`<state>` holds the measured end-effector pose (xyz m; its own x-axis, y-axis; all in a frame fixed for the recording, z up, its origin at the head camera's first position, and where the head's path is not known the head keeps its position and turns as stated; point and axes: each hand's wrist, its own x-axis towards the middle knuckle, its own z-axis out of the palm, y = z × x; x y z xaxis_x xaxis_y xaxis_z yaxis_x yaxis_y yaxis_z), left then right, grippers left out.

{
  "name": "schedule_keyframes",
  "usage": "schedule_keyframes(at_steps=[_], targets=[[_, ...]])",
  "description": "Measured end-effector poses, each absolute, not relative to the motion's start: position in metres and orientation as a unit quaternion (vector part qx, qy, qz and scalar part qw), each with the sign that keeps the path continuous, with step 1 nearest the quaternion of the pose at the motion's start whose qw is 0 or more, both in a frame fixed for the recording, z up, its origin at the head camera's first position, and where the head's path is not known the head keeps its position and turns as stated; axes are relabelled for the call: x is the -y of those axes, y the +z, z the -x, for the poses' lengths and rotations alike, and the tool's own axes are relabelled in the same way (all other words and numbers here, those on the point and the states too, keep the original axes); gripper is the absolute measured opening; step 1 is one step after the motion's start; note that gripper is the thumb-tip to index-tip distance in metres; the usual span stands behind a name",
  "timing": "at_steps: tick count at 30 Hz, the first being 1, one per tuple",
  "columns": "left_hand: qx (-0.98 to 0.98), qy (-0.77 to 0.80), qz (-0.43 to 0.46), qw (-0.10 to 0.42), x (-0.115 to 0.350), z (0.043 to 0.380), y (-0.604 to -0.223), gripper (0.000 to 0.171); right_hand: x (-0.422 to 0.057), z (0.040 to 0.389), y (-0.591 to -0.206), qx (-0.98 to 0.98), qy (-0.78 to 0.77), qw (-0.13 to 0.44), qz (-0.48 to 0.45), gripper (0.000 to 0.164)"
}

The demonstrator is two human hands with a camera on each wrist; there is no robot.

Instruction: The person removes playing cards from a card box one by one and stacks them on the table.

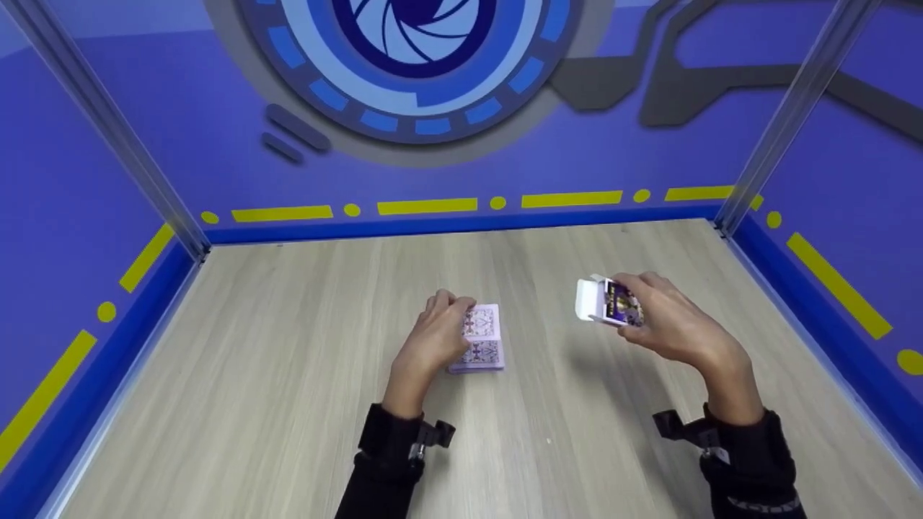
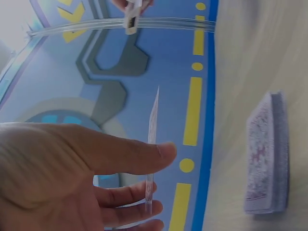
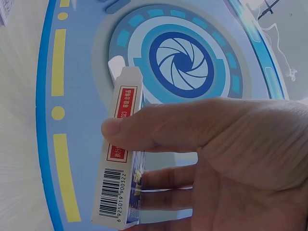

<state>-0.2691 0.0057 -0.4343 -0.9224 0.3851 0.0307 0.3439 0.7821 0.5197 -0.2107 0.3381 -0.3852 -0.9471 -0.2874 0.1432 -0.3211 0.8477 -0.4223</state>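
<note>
My left hand pinches a thin packet of playing cards between thumb and fingers, seen nearly edge-on in the left wrist view. Below and apart from it, the thicker stack of playing cards lies on the table, patterned backs up. From above, the held cards overlap part of that stack. Raised over the table at the right, my right hand grips a small card box, thumb on its barcoded side. The box's white flap stands open toward the left. Its inside cannot be seen.
Under both hands is a light wood-grain table. A blue printed panel closes the back, and similar panels rise at the sides. Metal posts stand in the back corners.
</note>
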Motion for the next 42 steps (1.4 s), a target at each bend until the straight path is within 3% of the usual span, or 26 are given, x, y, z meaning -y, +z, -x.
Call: schedule_keyframes(at_steps=[11, 28, 42], targets=[[-0.958, 0.177, -0.211, 0.083, -0.021, 0.274, -0.461, 0.033, -0.338, 0.211, -0.386, 0.961, 0.222, 0.041, -0.159, 0.068], [-0.958, 0.173, -0.199, 0.112, -0.023, 0.278, -0.477, 0.057, -0.338, 0.21, -0.384, 0.959, 0.237, 0.02, -0.153, 0.068], [-0.958, 0.15, -0.215, 0.113, -0.024, 0.28, -0.481, 0.051, -0.339, 0.208, -0.384, 0.959, 0.234, 0.026, -0.158, 0.067]])
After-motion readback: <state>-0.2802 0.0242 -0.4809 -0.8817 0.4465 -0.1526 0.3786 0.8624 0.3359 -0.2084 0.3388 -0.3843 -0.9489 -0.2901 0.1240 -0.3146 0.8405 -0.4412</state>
